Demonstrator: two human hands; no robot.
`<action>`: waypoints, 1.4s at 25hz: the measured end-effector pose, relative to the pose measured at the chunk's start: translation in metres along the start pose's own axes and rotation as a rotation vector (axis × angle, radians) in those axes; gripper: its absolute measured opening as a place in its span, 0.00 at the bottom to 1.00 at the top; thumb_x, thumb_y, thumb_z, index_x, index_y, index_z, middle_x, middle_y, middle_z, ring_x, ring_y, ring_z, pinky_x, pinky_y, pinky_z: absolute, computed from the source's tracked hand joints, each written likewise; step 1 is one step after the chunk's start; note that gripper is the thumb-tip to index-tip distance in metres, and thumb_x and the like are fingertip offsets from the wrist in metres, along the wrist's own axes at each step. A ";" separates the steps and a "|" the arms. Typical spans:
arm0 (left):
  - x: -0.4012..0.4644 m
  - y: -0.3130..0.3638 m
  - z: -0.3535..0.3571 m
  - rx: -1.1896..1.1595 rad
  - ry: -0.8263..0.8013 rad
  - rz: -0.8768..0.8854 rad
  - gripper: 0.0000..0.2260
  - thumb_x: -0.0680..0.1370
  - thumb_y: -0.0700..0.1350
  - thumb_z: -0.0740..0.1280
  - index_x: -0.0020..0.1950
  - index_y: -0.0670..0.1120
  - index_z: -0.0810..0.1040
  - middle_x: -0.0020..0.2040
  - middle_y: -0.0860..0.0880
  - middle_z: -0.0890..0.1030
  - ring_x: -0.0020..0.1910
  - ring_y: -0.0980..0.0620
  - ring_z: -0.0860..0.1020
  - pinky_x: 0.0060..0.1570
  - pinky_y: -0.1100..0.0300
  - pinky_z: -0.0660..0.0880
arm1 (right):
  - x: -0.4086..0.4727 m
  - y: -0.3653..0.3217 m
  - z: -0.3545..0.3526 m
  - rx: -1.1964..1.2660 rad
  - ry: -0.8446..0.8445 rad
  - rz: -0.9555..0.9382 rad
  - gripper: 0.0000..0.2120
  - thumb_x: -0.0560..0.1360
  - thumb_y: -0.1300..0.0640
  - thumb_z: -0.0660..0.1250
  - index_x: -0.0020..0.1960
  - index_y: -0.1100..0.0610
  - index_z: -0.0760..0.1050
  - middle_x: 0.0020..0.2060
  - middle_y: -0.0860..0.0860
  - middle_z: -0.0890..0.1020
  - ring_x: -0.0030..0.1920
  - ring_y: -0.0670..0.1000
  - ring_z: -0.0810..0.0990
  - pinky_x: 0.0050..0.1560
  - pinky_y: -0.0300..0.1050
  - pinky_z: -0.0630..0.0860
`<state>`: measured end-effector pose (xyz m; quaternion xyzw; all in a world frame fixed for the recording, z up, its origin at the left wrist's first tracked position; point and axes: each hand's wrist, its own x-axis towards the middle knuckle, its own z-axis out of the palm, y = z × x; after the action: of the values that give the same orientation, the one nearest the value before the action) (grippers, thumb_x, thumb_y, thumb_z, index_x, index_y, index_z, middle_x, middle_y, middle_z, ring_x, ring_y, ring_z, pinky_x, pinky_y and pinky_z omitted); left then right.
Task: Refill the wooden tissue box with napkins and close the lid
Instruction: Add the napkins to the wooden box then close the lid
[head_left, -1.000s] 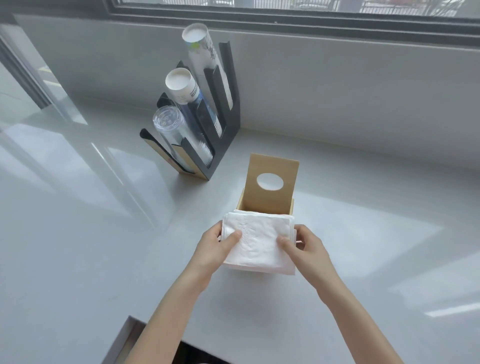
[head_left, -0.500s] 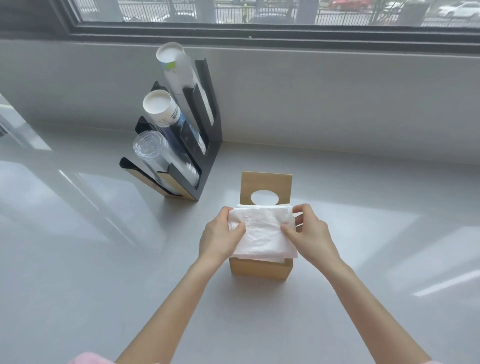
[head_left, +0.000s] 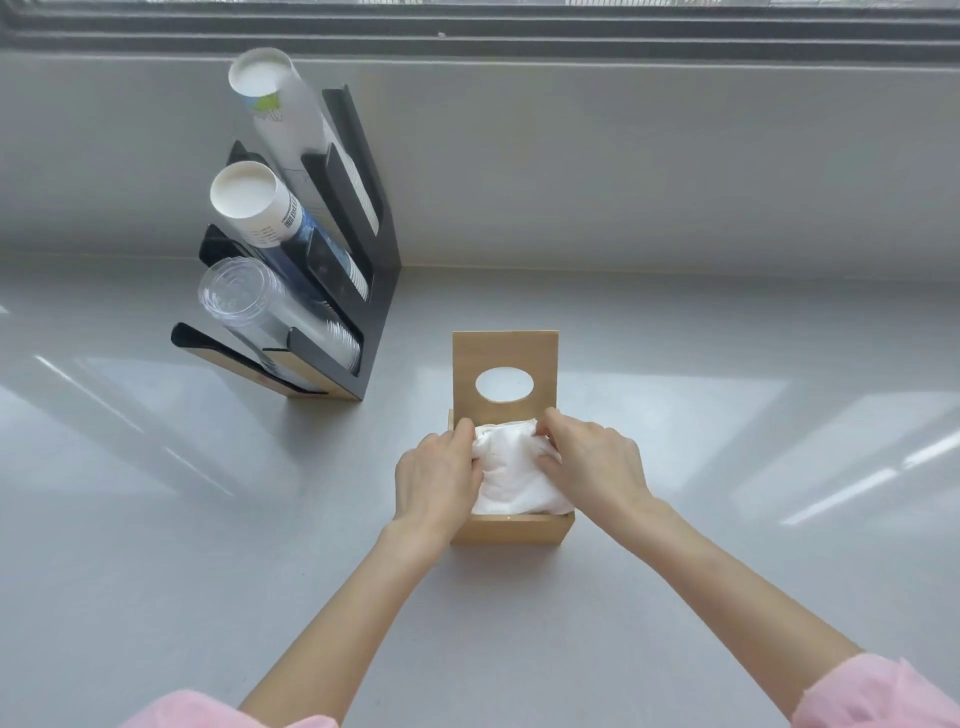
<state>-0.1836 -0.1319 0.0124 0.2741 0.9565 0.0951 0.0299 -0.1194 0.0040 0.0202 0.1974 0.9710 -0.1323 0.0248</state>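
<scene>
your left hand (head_left: 435, 480) and right hand (head_left: 592, 467) were both closed around a white stack of napkins (head_left: 511, 478), one on each side, pressing it down into the open wooden tissue box (head_left: 511, 530). gripping from both sides probably kept the soft stack square as it went in. the box stood on the pale grey surface (head_left: 675, 597), near its middle. its lid (head_left: 505, 374), with an oval opening, stood upright at the far edge, leaving the top clear for loading. a black cup holder (head_left: 374, 291) with paper and plastic cups sat well apart, to the left. the lid was not yet closed.
</scene>
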 end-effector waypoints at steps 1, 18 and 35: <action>-0.001 0.000 0.001 0.021 -0.006 0.013 0.07 0.77 0.41 0.56 0.53 0.44 0.69 0.49 0.46 0.79 0.49 0.44 0.74 0.37 0.57 0.60 | 0.001 0.000 0.002 -0.019 -0.013 -0.004 0.11 0.76 0.58 0.57 0.57 0.52 0.70 0.51 0.50 0.82 0.45 0.58 0.76 0.38 0.44 0.64; 0.006 -0.005 0.014 0.287 -0.019 0.162 0.13 0.79 0.50 0.58 0.59 0.45 0.71 0.55 0.49 0.79 0.56 0.46 0.73 0.50 0.54 0.64 | 0.001 -0.006 0.008 -0.215 -0.107 -0.067 0.07 0.75 0.66 0.58 0.51 0.58 0.69 0.54 0.53 0.77 0.51 0.59 0.79 0.28 0.42 0.57; 0.035 -0.005 0.020 0.519 -0.438 0.449 0.12 0.76 0.46 0.63 0.57 0.45 0.76 0.56 0.48 0.79 0.63 0.47 0.69 0.72 0.45 0.46 | 0.020 -0.012 0.016 -0.619 -0.399 -0.360 0.14 0.74 0.64 0.57 0.53 0.54 0.78 0.26 0.47 0.65 0.43 0.51 0.68 0.70 0.48 0.52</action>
<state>-0.2140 -0.1139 -0.0084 0.4883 0.8362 -0.2060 0.1414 -0.1430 -0.0033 0.0062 -0.0222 0.9602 0.1281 0.2473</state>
